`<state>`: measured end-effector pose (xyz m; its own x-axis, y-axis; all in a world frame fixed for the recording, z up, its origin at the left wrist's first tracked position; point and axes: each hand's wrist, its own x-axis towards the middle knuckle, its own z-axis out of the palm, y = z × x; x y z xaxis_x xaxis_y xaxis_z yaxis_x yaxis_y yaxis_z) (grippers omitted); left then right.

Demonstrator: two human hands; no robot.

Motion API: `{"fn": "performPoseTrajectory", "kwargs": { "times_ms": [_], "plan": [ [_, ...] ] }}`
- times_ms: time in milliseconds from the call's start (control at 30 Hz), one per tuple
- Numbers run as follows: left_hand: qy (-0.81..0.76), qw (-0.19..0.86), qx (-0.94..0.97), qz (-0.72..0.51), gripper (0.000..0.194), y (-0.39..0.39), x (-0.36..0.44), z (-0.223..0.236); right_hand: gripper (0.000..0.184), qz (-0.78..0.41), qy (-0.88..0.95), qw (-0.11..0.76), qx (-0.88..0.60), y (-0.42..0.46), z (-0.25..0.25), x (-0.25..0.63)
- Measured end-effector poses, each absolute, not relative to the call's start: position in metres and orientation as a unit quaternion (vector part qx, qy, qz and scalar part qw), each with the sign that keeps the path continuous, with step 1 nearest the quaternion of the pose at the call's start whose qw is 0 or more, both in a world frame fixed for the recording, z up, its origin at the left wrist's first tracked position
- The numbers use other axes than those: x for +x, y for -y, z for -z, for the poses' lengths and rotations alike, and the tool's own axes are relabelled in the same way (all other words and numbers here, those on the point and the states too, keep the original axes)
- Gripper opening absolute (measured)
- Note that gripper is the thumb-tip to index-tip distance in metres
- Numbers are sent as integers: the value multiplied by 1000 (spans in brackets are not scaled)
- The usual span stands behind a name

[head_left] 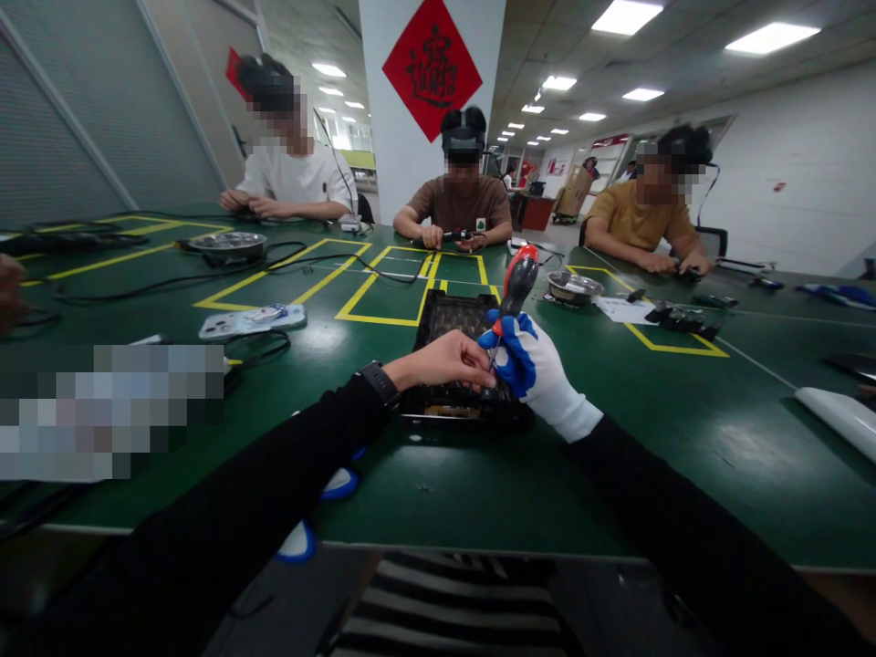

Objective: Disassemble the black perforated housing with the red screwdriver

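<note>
A red and black screwdriver (518,285) stands nearly upright, its handle pointing up, in my right hand (537,365). That hand wears a white glove with blue coated fingers, closed round the lower handle and shaft. My left hand (444,360), bare and with a black watch at the wrist, has its fingertips pinched together beside the screwdriver's lower shaft. Whatever the pinch holds is too small to make out. Beneath both hands lies a black rectangular device housing (465,315), open at the top, with dark parts inside. My hands hide its middle and the screwdriver's tip.
Yellow tape rectangles mark the green table (424,493). A phone (253,319) lies to the left. Metal bowls (575,286) stand farther back, and black cables (171,283) cross the left side. Blue-and-white glove fingers (340,484) show under my left arm. Several people sit opposite.
</note>
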<state>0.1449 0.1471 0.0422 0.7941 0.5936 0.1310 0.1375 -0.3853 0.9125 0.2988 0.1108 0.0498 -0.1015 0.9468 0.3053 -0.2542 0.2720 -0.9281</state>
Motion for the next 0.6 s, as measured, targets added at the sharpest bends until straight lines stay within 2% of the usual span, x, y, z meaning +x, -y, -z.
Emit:
{"fn": "performPoseTrajectory", "kwargs": {
  "times_ms": [200,333,433,600],
  "plan": [
    [-238,515,791,-230,27,-147,146,-42,32,-535,526,585,-308,-112,-49,301],
    [-245,514,787,-235,26,-148,145,-42,40,-449,630,566,-285,-109,-48,309],
    [-247,514,787,-234,27,-148,145,-41,38,-391,665,559,-305,-106,-50,310],
    [-236,510,794,-229,26,-147,145,-42,30,-480,571,580,-327,-104,-55,302]
  ]
}}
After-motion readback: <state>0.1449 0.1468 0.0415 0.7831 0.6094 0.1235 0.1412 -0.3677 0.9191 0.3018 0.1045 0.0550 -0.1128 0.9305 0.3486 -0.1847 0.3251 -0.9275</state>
